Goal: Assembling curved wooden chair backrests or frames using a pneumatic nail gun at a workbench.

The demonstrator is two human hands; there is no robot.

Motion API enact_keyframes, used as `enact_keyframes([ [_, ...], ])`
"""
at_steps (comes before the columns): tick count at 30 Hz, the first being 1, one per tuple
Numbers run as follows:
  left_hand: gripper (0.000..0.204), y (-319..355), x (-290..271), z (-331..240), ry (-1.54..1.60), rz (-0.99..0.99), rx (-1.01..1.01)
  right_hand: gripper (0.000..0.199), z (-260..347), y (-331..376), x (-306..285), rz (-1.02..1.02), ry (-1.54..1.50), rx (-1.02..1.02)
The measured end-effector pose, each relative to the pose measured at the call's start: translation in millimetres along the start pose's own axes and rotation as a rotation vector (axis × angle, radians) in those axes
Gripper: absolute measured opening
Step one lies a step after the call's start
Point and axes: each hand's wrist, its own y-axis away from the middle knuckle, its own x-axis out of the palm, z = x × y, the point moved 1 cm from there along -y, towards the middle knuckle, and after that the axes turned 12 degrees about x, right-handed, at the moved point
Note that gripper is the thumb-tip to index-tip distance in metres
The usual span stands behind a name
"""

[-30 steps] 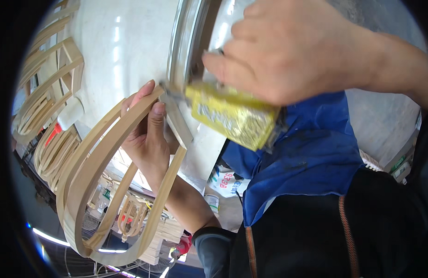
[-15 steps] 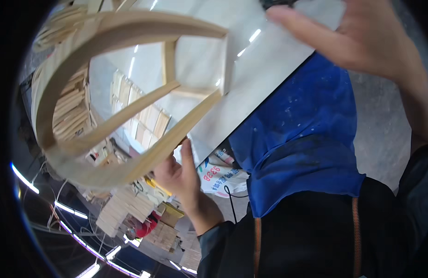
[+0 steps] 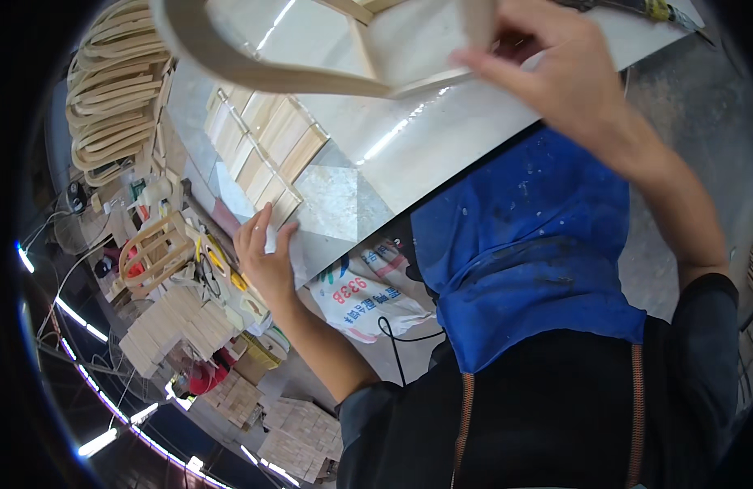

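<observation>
My right hand (image 3: 560, 77) grips a bent pale wooden frame (image 3: 311, 73) at the top of the view, fingers closed around one of its strips. The frame hangs above the white table (image 3: 441, 138). My left hand (image 3: 266, 261) lies flat with fingers apart on the table's near edge, touching the end of a row of flat wooden slats (image 3: 266, 151). It holds nothing.
Several bent wooden frames (image 3: 107, 98) are stacked at the upper left. A tool with a yellow part (image 3: 653, 10) lies at the table's far right. Below the table are a printed sack (image 3: 368, 293), stacked wooden blocks (image 3: 172, 326) and a small wooden frame (image 3: 152, 253). My blue apron (image 3: 523, 244) fills the middle.
The frame has passed from my left hand to my right and risen to the top of the view. My left hand has dropped onto the table edge. The yellow tool left my right hand.
</observation>
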Motion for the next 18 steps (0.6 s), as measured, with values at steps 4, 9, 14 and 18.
enact_keyframes([
  [4, 0.031, -7.7, 7.8, 8.2, -0.013, 0.093, 0.121, 0.038, 7.5, 20.1, 29.5, 0.211, -0.399, 0.239],
  [9, 0.019, -1.6, -17.3, -18.1, -0.121, -0.067, 0.311, 0.035, 13.1, 59.2, 8.5, 0.235, -0.364, 0.243],
  [14, 0.014, -13.0, 3.6, -137.0, 0.623, -0.232, 0.189, 0.044, 24.5, 100.9, 17.7, 0.523, -0.428, 0.297],
  [18, 0.013, -32.7, 16.4, -200.1, 0.831, -0.18, 0.096, 0.03, 15.5, 94.9, 14.8, 0.456, -0.615, 0.302],
])
